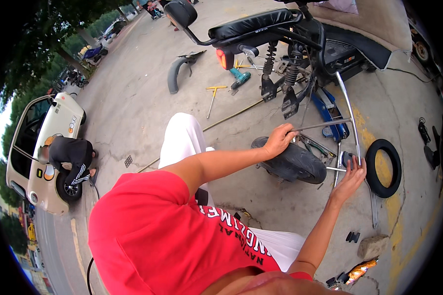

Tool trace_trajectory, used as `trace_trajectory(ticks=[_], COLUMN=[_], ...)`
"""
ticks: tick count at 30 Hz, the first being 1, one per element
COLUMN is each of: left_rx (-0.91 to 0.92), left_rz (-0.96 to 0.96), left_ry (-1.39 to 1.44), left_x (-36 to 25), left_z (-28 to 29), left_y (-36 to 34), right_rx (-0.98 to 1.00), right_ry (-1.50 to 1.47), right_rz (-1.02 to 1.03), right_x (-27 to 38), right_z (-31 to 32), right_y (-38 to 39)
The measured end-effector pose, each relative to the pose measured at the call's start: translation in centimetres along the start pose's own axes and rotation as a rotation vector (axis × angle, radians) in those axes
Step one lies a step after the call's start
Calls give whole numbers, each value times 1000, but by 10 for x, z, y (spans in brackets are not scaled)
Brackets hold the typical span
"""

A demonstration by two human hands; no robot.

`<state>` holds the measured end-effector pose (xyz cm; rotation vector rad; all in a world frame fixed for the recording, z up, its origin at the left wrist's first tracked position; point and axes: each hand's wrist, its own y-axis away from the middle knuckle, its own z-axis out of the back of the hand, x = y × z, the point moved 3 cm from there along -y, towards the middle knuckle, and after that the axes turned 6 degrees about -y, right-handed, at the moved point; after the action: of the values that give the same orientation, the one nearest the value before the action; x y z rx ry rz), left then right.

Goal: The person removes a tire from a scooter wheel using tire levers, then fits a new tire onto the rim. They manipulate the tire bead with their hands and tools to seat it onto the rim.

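Note:
My left hand (278, 142) is closed round a grey steel rod (321, 124), which reaches right to a long silver bar (352, 110). My right hand (350, 179) grips the lower part of that bar, whose top meets the black rear frame of a two-wheeled vehicle (288, 34). Under my hands lies a wheel with a black tyre (293, 167), with pliers and wrenches (315, 145) beside it. A blue floor jack (332, 110) stands beneath the frame, and hanging shock absorbers (269, 61) show to its left. My knee in white trousers (182, 132) is left of the wheel.
A loose tyre (374, 174) and concrete block (373, 247) lie right; a drill (240, 78), yellow T-wrench (214, 98), grey fender (173, 76) and long pole (234, 113) lie ahead. Left, another person (71, 157) crouches by a cream small car (49, 128).

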<state>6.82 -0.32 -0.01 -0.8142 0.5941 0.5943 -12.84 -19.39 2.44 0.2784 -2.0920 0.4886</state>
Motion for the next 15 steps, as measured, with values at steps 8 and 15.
trace_trajectory(ticks=[8, 15], left_rx=[204, 959], left_rz=[215, 115], left_ry=[453, -22], left_x=[0, 113], left_z=[16, 162], left_y=[-11, -64], right_rx=[852, 768], right_ry=[1059, 1039], right_rz=[411, 561], right_x=[-36, -53], right_z=[-84, -78], right_y=[60, 59])
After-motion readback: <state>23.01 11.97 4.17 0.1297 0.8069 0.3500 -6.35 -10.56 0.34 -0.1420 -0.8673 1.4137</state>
